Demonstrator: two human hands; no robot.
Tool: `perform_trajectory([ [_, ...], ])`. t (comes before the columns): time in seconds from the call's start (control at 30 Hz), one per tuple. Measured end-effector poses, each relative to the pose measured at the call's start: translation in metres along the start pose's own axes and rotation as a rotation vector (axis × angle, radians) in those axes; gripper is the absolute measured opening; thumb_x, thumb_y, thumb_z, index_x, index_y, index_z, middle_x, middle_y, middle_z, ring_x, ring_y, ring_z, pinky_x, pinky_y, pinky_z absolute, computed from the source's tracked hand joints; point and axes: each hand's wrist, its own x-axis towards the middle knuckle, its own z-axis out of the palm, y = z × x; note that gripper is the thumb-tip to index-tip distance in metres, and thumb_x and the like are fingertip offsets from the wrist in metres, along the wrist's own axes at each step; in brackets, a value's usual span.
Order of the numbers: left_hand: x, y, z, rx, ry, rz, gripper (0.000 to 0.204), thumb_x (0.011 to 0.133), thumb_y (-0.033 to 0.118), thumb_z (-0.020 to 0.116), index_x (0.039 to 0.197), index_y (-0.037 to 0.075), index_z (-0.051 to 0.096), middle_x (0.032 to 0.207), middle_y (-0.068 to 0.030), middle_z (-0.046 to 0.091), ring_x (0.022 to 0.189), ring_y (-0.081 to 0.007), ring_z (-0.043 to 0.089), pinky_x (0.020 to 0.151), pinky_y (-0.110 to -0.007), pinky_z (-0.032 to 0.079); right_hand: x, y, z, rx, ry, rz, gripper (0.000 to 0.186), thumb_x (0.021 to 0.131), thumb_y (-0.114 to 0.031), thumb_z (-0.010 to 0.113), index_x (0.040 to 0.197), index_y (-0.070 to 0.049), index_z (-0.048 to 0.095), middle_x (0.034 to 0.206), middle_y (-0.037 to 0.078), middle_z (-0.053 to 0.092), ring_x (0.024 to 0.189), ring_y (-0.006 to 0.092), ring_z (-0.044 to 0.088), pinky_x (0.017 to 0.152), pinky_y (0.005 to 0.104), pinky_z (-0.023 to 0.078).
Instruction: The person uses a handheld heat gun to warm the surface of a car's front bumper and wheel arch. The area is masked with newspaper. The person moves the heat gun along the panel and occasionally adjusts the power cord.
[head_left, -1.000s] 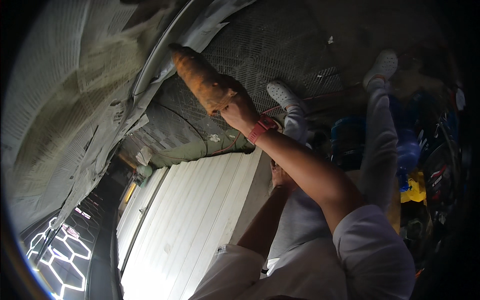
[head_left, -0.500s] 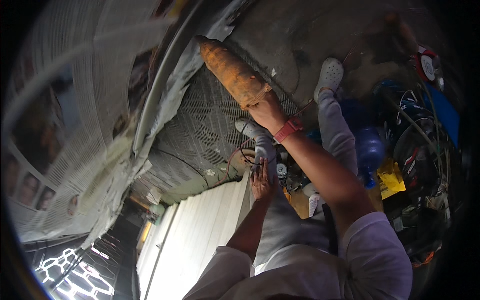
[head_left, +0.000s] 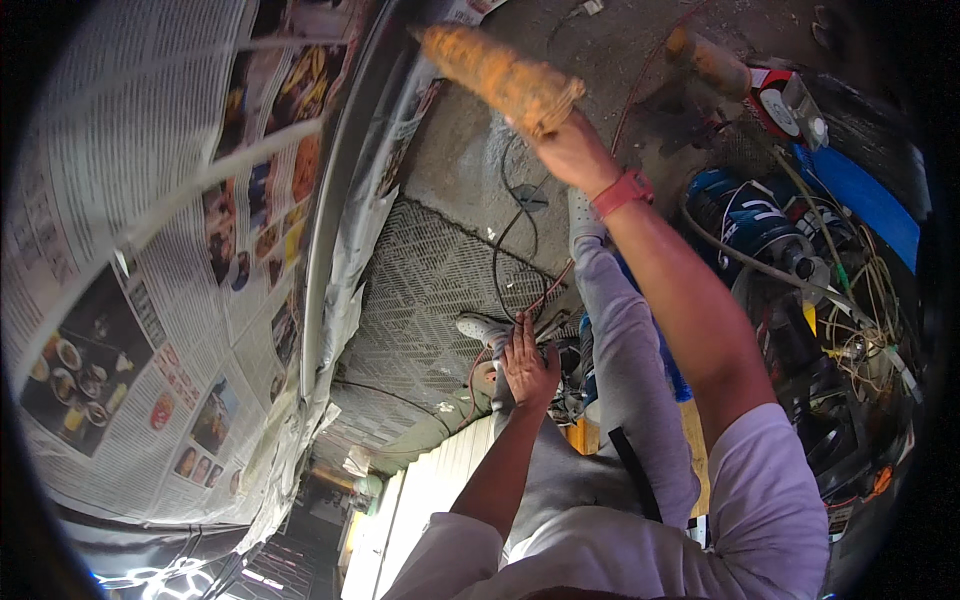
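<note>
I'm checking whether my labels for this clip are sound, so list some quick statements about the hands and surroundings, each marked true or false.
1. The right hand holds one end of an orange-brown tapered object. True.
2. A red wristband is worn on the left wrist. False: it is on the right wrist.
3. Printed paper sheets cover the large surface at the picture's left. True.
4. The left hand is clenched into a fist. False: it is open.
5. A flat blue panel shows to the right of the right hand. True.
6. The shoe just beyond the left hand is bright red. False: it is pale grey.
</note>
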Motion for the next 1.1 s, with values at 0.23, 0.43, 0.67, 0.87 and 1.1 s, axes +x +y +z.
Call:
perform_trajectory([
  [0.23, 0.056, 0.064, -0.037, -0.098, 0.085, 0.068, 0.066, 0.095, 0.025, 0.066, 0.155, 0.01, 0.042, 0.142, -0.0205, 0.055, 0.128, -0.0423, 0.053, 0.108, -0.054, 0.04, 0.085, 0.01, -0.113, -0.055, 0.171, 0.07, 0.05, 0.102, -0.043, 0.065, 0.136, -0.007, 0.064, 0.132, 0.01, 0.07, 0.123, 0.0241, 0.064, 0.104, 0.0389, 0.049],
  [0.43, 0.104, 0.108, -0.072, -0.414, 0.134, 0.198, 0.035, 0.095, 0.011, 0.067, 0.128, 0.002, 0.058, 0.119, -0.0186, 0.066, 0.11, -0.0398, 0.063, 0.1, -0.047, 0.048, 0.162, 0.029, -0.186, 0.177, 0.322, -0.02, 0.05, 0.101, -0.039, 0.06, 0.142, -0.009, 0.059, 0.129, 0.016, 0.069, 0.116, 0.0325, 0.065, 0.096, 0.0412, 0.051],
  [0.67, 0.118, 0.16, -0.106, -0.935, 0.283, 0.025, 0.02, 0.105, 0.018, 0.063, 0.114, 0.001, 0.056, 0.1, -0.0103, 0.065, 0.094, -0.0205, 0.063, 0.091, -0.039, 0.05, 0.227, -0.003, -0.249, 0.653, 0.421, -0.069, 0.034, 0.101, -0.008, 0.056, 0.135, -0.008, 0.057, 0.089, 0.003, 0.065, 0.061, 0.0117, 0.054, 0.048, 0.028, 0.038],
  [0.87, 0.092, 0.129, -0.103, -1.014, -0.122, -0.178, 0.041, 0.113, 0.041, 0.046, 0.099, 0.004, 0.058, 0.089, -0.0031, 0.061, 0.083, -0.015, 0.055, 0.081, -0.032, 0.048, 0.191, -0.06, -0.226, 0.211, 0.459, -0.158, 0.03, 0.102, -0.014, 0.058, 0.131, -0.006, 0.061, 0.093, 0.005, 0.068, 0.068, 0.0153, 0.06, 0.057, 0.0314, 0.045],
  [1.1, 0.016, 0.061, -0.086, -1.0, -0.105, -0.307, 0.052, 0.113, 0.051, 0.039, 0.086, 0.008, 0.05, 0.082, -0.0017, 0.054, 0.08, -0.0148, 0.05, 0.079, -0.034, 0.044, 0.083, -0.153, -0.168, 0.032, 0.119, 0.151, 0.042, 0.101, -0.021, 0.062, 0.139, -0.004, 0.06, 0.127, 0.01, 0.072, 0.118, 0.0225, 0.065, 0.102, 0.0372, 0.049],
])
